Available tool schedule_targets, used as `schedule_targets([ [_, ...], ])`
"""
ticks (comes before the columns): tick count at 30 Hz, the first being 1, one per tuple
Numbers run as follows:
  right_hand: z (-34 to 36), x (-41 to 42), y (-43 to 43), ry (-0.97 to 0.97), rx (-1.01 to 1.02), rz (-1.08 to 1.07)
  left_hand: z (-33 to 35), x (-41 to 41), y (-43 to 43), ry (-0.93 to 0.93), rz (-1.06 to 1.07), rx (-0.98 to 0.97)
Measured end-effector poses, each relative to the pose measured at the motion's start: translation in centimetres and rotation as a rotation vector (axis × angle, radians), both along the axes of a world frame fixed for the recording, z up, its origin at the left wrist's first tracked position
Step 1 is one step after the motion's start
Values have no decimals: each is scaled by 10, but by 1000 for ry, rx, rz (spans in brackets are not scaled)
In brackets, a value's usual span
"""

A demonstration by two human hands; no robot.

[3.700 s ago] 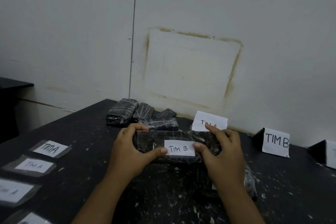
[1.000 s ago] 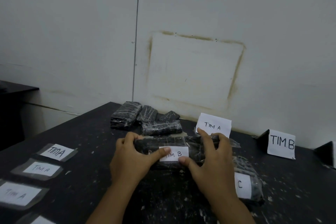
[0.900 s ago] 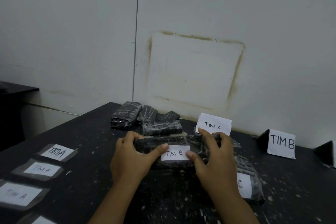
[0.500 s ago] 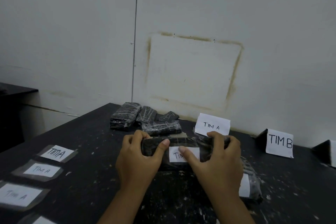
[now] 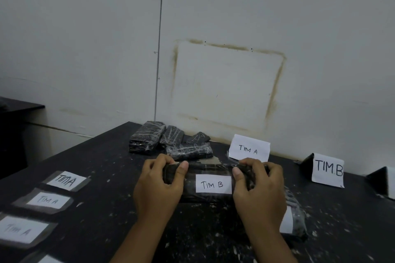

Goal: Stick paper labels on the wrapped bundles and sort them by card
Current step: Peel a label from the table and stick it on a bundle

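I hold a black wrapped bundle [image 5: 211, 170] just above the dark table [image 5: 102, 162], long side facing me. My left hand [image 5: 159, 186] grips its left end and my right hand [image 5: 259, 188] grips its right end, thumbs on the front. A white paper label reading TIM B [image 5: 213, 184] sits on the front of the bundle between my thumbs. Behind it stand the folded cards TIM A [image 5: 249, 149] and TIM B [image 5: 328, 171]. Another wrapped bundle [image 5: 296, 220] with a white label lies under my right wrist.
Several unlabelled wrapped bundles [image 5: 168, 143] are piled at the back by the wall. Taped TIM A labels [image 5: 50, 199] lie in a row along the table's left side. A third folded card [image 5: 384, 181] shows at the right edge.
My thumbs slid outward off the label to the ends of the bundle, so the whole TIM B label now shows. The bundle stays in both hands at about the same place.
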State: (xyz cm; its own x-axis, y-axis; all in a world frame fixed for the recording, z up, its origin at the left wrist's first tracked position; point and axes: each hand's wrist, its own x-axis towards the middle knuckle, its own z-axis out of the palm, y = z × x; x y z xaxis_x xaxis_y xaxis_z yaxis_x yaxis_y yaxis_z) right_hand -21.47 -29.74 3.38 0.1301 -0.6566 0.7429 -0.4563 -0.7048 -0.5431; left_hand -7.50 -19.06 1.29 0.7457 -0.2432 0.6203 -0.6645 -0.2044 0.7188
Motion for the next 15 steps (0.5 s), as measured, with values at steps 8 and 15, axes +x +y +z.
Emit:
schedule_targets([
  [8, -2, 3, 10, 245, -17, 50, 11, 8, 8, 193, -83, 96],
  [15, -6, 13, 19, 324, 64, 372, 15, 34, 24, 295, 12, 45],
])
